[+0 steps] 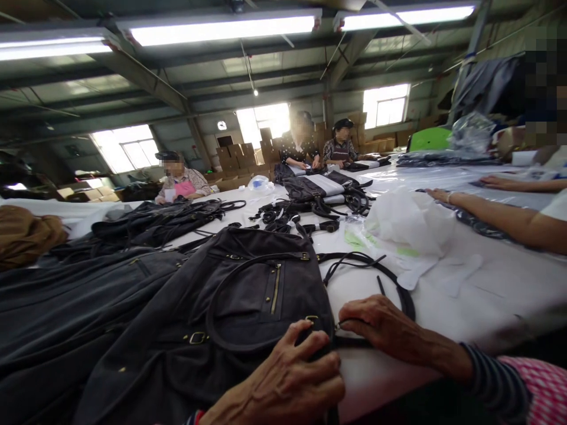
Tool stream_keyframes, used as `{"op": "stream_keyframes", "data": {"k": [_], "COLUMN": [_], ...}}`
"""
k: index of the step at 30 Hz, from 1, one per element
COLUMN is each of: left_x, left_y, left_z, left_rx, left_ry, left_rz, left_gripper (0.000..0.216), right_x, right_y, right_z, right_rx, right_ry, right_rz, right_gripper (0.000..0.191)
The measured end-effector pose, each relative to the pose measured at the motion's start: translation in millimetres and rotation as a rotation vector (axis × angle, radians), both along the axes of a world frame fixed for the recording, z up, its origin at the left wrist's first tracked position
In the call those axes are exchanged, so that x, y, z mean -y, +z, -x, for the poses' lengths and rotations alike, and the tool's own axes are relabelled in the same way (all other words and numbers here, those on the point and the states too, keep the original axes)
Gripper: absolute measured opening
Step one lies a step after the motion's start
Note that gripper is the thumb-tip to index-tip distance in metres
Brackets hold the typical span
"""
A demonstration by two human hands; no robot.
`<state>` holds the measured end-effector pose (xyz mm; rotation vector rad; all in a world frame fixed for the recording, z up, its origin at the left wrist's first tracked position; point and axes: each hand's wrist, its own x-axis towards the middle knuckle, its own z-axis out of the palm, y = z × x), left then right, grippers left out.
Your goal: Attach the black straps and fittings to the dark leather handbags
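A large black handbag lies on its side in front of me, with a brass front zip, buckles and a looped handle. My left hand grips the bag at its near right end, fingers bent beside a buckle. Just right of it, my right hand pinches at the bag's edge. A small shiny metal bit shows at its fingertips; its kind is unclear. The second handle curves out beyond my right hand on the white table.
More black bags are piled at left, beside brown fabric. Black straps and a crumpled white plastic bag lie beyond. At right, a co-worker's arm reaches over wrapped goods. Several people work across the table.
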<state>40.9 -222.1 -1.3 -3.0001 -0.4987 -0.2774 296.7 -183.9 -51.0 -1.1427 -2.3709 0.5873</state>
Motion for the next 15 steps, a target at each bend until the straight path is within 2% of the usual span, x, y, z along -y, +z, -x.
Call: {"op": "stream_keyframes", "data": {"k": [1,4,7,10,12,15], "left_x": [-1.0,-1.0,0.5,0.7,0.8,2.6], "left_y": [-6.0,-17.5,-16.8,-13.7,-15.9,-23.5], "left_z": [2.0,7.8,11.9,13.1,11.3,8.9], "left_rx": [0.035,0.097,0.094,0.111,0.097,0.098], "left_ry": [0.008,0.024,-0.001,-0.015,0.015,-0.020], "left_rz": [-0.015,-0.029,-0.012,0.003,0.015,-0.002], "left_gripper": [0.003,0.016,0.016,0.016,0.019,0.020], "right_x": [-2.1,-14.0,-33.8,-51.4,-56.4,-52.3], "right_y": [0.0,0.9,0.5,-2.6,-5.0,-7.3], "right_z": [-0.2,0.0,3.1,8.9,13.4,17.7], "right_rx": [0.012,0.058,0.129,0.167,0.176,0.194], "right_ry": [-0.004,-0.057,-0.164,-0.244,-0.270,-0.270], "right_rz": [-0.016,-0.089,-0.135,-0.115,-0.114,-0.158], "right_gripper": [0.027,0.025,0.024,0.023,0.023,0.028]}}
